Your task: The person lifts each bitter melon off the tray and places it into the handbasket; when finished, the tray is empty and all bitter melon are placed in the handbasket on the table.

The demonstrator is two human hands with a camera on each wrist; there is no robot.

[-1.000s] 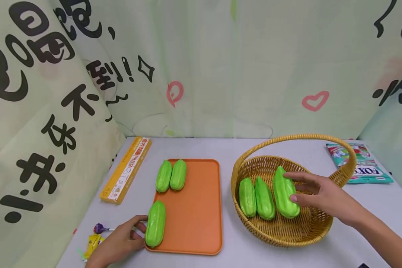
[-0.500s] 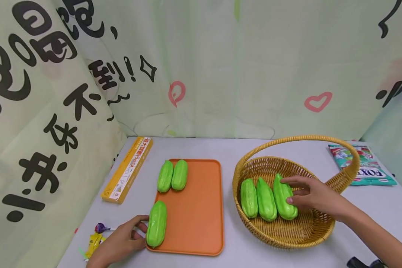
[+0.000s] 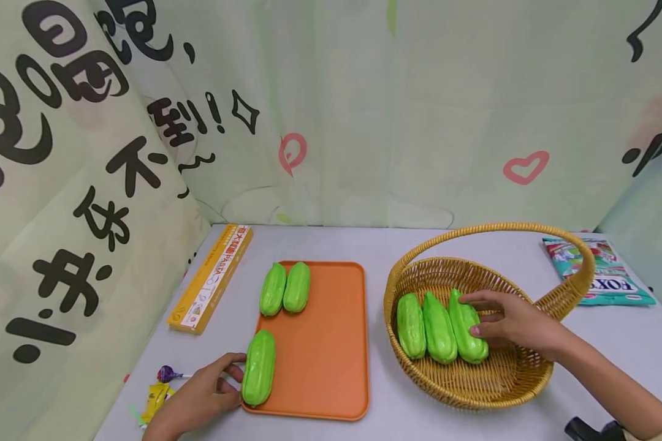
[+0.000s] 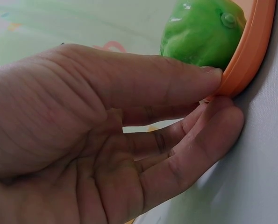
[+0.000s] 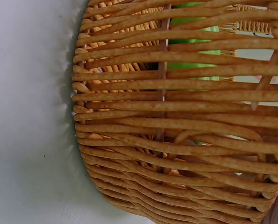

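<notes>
Pale tabletop point(image 3: 353, 244) | left grip point(image 3: 206, 389) pinches rectangular tray point(image 3: 321, 352) | right grip point(image 3: 514, 321) half-closed on glossy gourd point(image 3: 466, 331)

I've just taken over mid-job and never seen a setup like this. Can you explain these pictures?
There is no robot here: a person works with two bare hands. The head camera gives the wide view, looking forward and down; a camera on each wrist gives the close-ups.

On the pale table are an orange tray with three green vegetables and a wicker basket with three more. A pasta box, a lollipop and a yellow packet lie to the left; a teal bag lies behind the basket, at the right.

The left hand pinches the tray's rim. The right hand holds the rightmost vegetable in the basket; its wrist view shows mostly woven wicker.
</notes>
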